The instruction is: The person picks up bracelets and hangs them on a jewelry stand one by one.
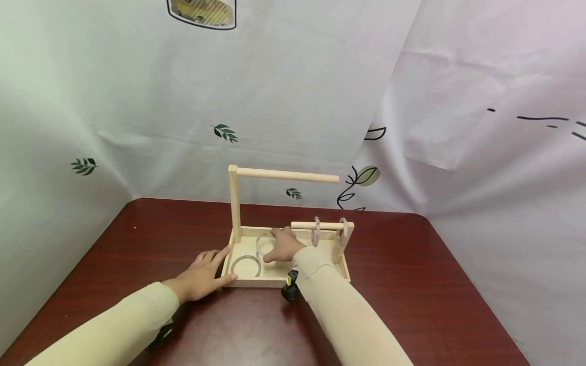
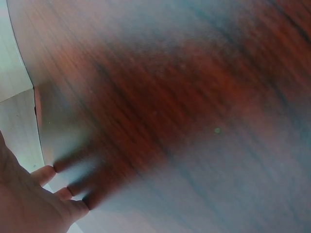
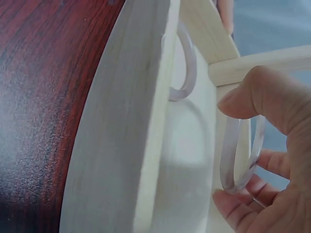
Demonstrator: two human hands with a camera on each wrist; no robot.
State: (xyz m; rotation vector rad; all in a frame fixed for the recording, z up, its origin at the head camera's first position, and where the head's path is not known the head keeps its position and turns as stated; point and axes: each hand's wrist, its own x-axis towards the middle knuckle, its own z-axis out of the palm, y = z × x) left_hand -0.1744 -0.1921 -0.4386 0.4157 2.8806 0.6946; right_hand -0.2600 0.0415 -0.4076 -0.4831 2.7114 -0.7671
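A pale wooden tray stand [image 1: 274, 283] sits on the table. Over the tray, my right hand [image 1: 286, 247] grips a pale translucent bangle [image 3: 227, 160], thumb on one side and fingers on the other. The held bangle is tilted up in the right wrist view. Another bangle [image 1: 246, 256] lies in the tray's near left corner. My left hand [image 1: 201, 275] touches the tray's left end with spread fingers. Two more bangles, one mid-bar [image 1: 316, 235] and one by the post [image 1: 345, 223], hang on the lower bar [image 1: 329, 225].
A taller post [image 1: 234, 203] rises at the tray's left end, with a long bar [image 1: 288, 175] reaching right above the tray. The dark red table [image 1: 412, 284] extends around the stand. White patterned cloth [image 1: 297, 91] hangs behind and at the sides.
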